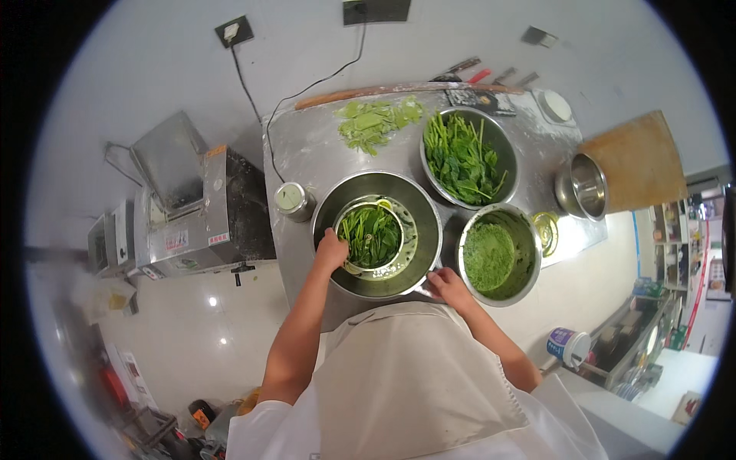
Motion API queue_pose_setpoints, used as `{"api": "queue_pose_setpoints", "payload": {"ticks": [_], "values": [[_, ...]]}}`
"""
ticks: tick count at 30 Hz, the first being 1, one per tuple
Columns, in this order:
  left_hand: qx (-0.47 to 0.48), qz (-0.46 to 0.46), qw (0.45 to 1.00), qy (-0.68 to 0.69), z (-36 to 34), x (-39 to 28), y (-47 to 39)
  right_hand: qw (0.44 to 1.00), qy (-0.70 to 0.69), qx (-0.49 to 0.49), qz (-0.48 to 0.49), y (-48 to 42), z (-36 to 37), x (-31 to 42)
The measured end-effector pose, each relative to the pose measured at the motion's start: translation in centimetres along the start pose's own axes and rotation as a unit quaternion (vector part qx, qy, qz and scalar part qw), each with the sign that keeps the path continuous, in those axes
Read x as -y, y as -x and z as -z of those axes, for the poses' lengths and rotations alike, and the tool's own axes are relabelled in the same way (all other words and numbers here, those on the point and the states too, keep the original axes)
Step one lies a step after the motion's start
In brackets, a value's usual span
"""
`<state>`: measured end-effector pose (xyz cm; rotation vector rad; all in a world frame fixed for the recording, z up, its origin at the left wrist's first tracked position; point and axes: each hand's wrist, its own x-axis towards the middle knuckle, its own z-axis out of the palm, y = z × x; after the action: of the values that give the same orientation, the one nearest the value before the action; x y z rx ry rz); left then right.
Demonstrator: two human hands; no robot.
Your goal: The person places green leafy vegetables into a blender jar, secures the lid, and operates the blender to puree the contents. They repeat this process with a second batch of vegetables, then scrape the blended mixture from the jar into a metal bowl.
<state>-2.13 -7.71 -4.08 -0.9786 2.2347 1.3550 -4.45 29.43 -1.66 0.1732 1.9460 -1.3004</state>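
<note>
A smaller round container (398,217) packed with cut leafy greens (368,238) stands inside a large steel bowl (435,221) with green liquid at its bottom. My left hand (333,252) grips the left rim of this smaller container. Close to the big bowl's lower right edge, my right hand (449,286) has its fingers on a small metallic-looking object (424,287), which I cannot make out. A steel pot of finely chopped green pulp (489,256) sits right of that hand. Behind it, another steel bowl (513,167) holds whole leafy greens (463,158).
A corded motor unit (294,201) stands left of the large bowl. Green dough scraps (374,122) lie at the back before a long wooden rolling pin (345,96). An empty steel bowl (566,187) and a wooden board (638,161) are at right; a steel machine (190,213) stands left.
</note>
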Motion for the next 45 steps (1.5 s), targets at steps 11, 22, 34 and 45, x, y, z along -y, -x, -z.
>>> {"api": "queue_pose_setpoints", "payload": {"ticks": [11, 22, 34, 45], "values": [[0.129, 0.012, 0.945, 0.299, 1.3, -3.1, 4.3, 0.928, -0.355, -0.101, 0.056, -1.5, -4.0, 5.5], [-0.021, -0.109, 0.868, 0.484, 12.0, -7.9, 16.9, 0.908, -0.317, -0.218, 0.165, 3.2, 1.7, 11.6], [-0.068, -0.055, 0.863, 0.499, 8.2, 1.6, 15.0, 0.863, -0.207, -0.306, 0.344, 9.0, 9.1, 20.5], [0.072, -0.03, 0.856, 0.511, 1.8, -2.7, 13.3, 0.833, -0.134, -0.313, 0.437, 11.3, 8.7, 25.6]]}}
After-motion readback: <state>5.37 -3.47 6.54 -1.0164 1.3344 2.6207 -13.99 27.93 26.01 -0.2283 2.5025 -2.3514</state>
